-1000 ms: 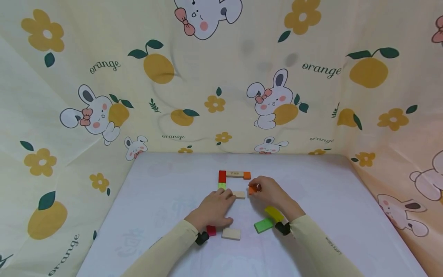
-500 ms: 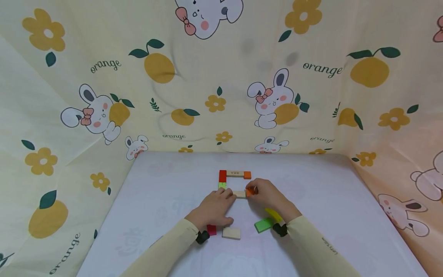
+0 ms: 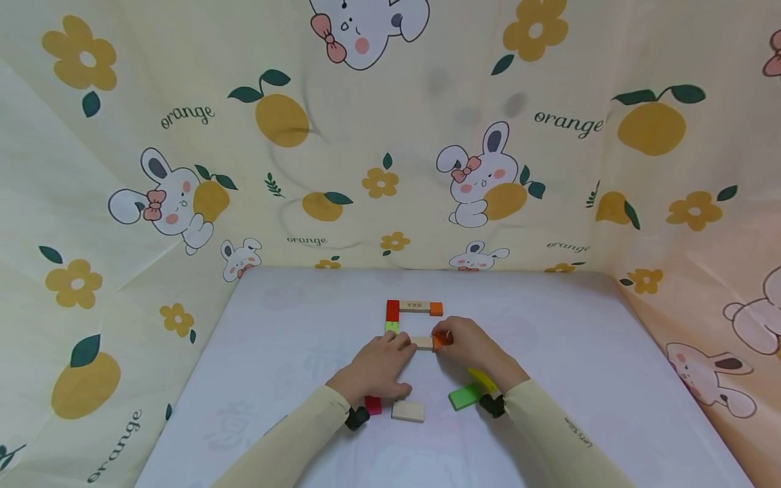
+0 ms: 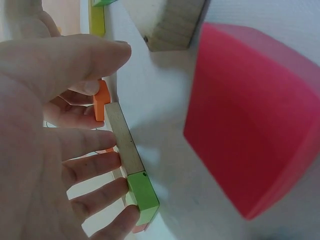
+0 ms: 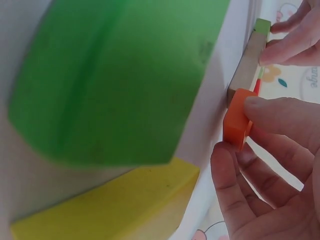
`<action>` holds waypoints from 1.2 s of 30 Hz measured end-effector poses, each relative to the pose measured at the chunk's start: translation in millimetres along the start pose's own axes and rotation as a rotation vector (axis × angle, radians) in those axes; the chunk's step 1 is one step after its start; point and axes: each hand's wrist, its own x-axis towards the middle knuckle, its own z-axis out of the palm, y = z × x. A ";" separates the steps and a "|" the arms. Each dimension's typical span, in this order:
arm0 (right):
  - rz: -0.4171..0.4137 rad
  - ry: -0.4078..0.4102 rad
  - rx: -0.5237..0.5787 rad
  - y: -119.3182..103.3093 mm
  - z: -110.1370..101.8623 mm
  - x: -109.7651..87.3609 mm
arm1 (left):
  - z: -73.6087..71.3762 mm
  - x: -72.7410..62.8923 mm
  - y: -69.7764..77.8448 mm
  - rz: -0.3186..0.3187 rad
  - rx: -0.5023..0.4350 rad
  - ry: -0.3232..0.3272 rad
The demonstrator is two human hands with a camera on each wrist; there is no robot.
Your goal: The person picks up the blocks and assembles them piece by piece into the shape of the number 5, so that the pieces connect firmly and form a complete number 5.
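My right hand (image 3: 476, 346) pinches a small orange block (image 5: 237, 120) between thumb and fingers, right at the end of a plain wooden block (image 3: 422, 343). Straight fingers of my left hand (image 3: 375, 366) rest against that wooden block and the light green block (image 4: 143, 196) at its other end. Behind them in the head view, a red block (image 3: 392, 310), a wooden block with printed letters (image 3: 414, 306) and a second orange block (image 3: 436, 309) form the far side of an outline. My left hand covers part of the near row in the head view.
Nearer the body lie a pinkish-red block (image 3: 373, 405) by the left wrist and a loose wooden block (image 3: 407, 411). A green block (image 3: 464, 397) and a yellow block (image 3: 482, 379) lie by the right wrist. Patterned cloth (image 3: 354, 224) hangs behind the white table (image 3: 293, 407).
My right hand has moved left and slightly nearer with the orange block, bringing it up to the wooden block's end. My left hand has stayed in place.
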 end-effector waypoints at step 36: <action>-0.042 -0.023 -0.040 2.5 4.1 2.8 | -2.5 0.0 2.3 -0.002 -0.008 -0.010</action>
